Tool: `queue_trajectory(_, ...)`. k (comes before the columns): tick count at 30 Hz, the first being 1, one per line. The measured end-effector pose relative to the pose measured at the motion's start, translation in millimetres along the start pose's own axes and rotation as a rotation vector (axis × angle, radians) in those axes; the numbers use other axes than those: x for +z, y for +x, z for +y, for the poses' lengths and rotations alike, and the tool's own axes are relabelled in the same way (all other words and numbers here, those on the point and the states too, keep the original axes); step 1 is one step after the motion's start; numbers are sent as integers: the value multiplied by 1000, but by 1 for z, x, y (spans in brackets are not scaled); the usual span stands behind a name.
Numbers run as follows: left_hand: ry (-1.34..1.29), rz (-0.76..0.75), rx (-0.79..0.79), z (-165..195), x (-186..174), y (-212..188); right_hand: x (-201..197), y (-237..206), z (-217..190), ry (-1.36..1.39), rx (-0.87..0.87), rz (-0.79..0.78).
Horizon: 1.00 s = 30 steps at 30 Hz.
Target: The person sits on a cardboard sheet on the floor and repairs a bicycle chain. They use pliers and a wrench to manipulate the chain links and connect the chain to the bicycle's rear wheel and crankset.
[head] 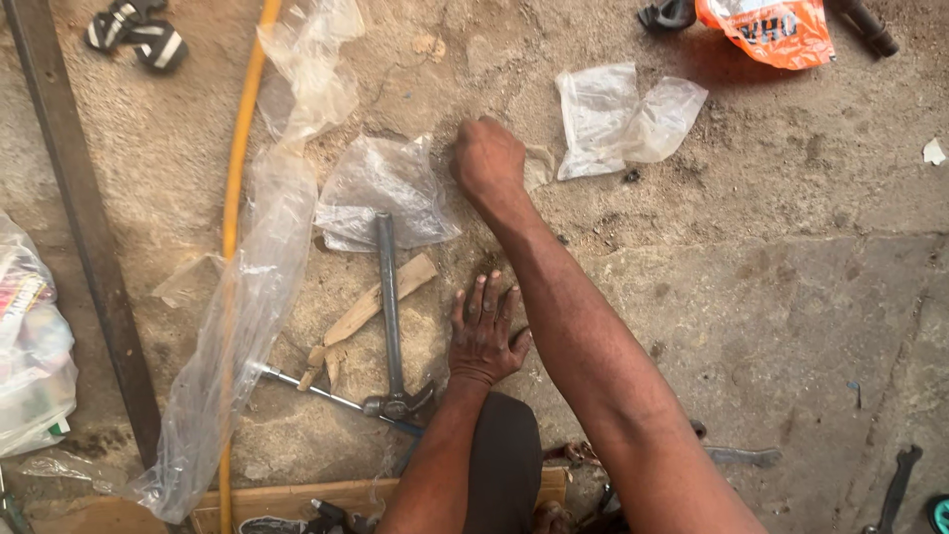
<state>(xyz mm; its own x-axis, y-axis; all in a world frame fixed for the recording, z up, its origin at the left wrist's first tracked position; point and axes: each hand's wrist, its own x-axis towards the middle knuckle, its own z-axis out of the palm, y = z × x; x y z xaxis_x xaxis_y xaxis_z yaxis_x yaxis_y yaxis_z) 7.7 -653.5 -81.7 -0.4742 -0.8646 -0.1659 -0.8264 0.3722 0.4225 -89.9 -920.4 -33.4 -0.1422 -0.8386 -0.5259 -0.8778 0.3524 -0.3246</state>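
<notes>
The left hand lies flat on the concrete floor, palm down and fingers spread, holding nothing. The right hand is stretched farther out and curled into a fist, knuckles up, pressed to the ground at the edge of a crumpled clear plastic bag; whether anything sits inside the fist cannot be told.

At the far left edge sits a bundle of packed clear bags, and beside it a dark metal bar runs from far to near. A pair of black sandals with pale straps lies at the far left. A yellow hose follows, with a long sheet of clear plastic draped over and along it. Near the left hand lies a claw hammer with a metal handle, its head near the person, crossing a strip of wood and a thin metal rod. A flat piece of cardboard lies at the near edge.

Right of the fist is another clear plastic bag, and beyond it an orange bag. A wrench lies near the right arm.
</notes>
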Motion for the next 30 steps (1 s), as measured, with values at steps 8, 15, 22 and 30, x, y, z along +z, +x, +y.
queue_trajectory(8,-22,21,-4,0,4,-5,14,-3,13,-55,-113,55)
queue_trajectory(15,2,-28,-5,-1,8,-5,8,-1,5,-22,-14,-97)
queue_trajectory(22,2,2,19,-4,14,-8,1,1,8,161,162,-280)
queue_trajectory(30,-27,39,4,-1,9,-7,-6,-59,132,293,73,-152)
